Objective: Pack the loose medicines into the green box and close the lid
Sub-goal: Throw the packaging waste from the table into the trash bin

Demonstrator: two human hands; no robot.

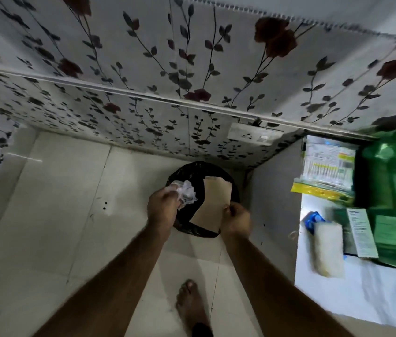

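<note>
Holding crumpled wrapper [186,193] in left hand [161,205] | right hand [237,221] pinching brown paper [212,205] over black bin [202,199] | green box [391,190] on surface [362,295], right, lid open

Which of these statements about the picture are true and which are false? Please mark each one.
1. Both hands are above the black bin. True.
2. The right hand holds a crumpled plastic wrapper. False: it pinches a brown paper envelope; the crumpled wrapper is in the left hand.
3. The green box stands on the floor beside the bin. False: it sits on the white table at the right.
4. The person's foot on the floor is bare. True.
5. The wall behind the bin is plain white. False: it has a pattern of leaves and dark flowers.
</note>
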